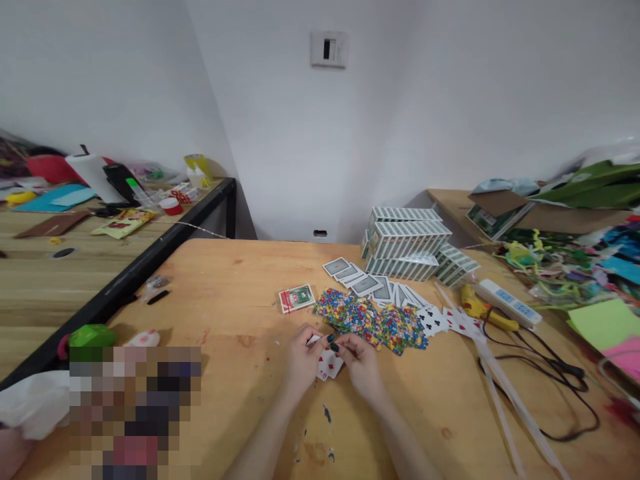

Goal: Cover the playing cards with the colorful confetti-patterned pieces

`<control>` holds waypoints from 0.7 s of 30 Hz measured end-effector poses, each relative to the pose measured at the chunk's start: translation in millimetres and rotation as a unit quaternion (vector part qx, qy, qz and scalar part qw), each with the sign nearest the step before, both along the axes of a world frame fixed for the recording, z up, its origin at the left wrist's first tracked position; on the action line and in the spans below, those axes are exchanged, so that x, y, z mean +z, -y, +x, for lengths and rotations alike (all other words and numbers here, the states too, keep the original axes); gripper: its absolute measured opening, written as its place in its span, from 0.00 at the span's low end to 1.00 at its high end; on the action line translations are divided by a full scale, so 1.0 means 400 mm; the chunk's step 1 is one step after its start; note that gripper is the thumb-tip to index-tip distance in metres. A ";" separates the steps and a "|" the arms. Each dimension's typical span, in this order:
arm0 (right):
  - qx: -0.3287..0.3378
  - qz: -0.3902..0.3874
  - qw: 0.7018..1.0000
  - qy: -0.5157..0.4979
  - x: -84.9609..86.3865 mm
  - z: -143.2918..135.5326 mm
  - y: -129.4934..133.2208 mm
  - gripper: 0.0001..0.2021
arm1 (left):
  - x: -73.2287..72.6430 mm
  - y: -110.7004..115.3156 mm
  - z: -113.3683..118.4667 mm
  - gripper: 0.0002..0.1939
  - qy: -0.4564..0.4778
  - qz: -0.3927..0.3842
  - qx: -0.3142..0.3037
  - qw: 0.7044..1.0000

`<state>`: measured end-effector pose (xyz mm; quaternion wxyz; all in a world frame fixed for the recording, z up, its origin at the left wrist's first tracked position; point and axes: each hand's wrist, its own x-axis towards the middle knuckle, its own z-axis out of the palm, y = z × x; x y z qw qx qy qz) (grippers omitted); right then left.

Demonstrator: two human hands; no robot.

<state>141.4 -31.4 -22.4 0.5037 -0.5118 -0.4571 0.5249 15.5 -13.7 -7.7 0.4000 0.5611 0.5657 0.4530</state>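
My left hand (303, 360) and my right hand (361, 363) meet at the middle of the table, fingers pinched on white playing cards (330, 365) with red diamonds facing up. Dark nail polish shows on both thumbs, which nearly touch at the cards' top edge. Just beyond my hands lies a spread of cards with colourful patterned backs (373, 320). Behind it, grey-backed cards (365, 285) are fanned out. A red and green card box (297, 299) rests up and left of my left hand. Face-up clubs cards (433, 321) lie at the right end of the spread.
Striped card-box packs (410, 240) are stacked at the back. On the right are a yellow glue gun (475, 303), a power strip (510, 303), black cable and clear sticks (510, 400). A green item (93, 339) and white tissue (37, 403) lie left.
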 end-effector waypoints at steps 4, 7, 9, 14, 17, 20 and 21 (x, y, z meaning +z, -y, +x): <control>-0.002 0.001 1.000 -0.001 -0.001 0.001 -0.006 0.12 | -0.014 -0.006 -0.001 0.11 0.071 -0.072 -0.014 0.995; 0.021 0.000 1.000 0.010 -0.003 0.004 -0.006 0.12 | -0.016 -0.003 0.001 0.10 0.068 -0.062 -0.007 0.996; 0.040 0.003 0.999 0.027 -0.005 0.005 -0.004 0.11 | -0.015 -0.002 0.001 0.11 0.039 -0.030 0.000 0.999; 0.044 0.032 0.997 0.048 -0.008 -0.002 0.002 0.09 | -0.014 -0.007 -0.013 0.12 -0.009 0.014 0.004 1.000; 0.039 0.037 0.997 0.051 -0.008 -0.002 0.002 0.08 | -0.017 -0.007 -0.019 0.12 -0.028 0.006 -0.002 1.000; 0.042 0.027 0.997 0.052 -0.012 0.003 -0.001 0.08 | -0.018 0.000 -0.016 0.11 -0.054 0.011 0.004 0.998; 0.043 0.024 0.997 0.054 -0.015 0.005 -0.002 0.08 | -0.017 0.002 -0.014 0.10 -0.059 0.017 0.009 0.998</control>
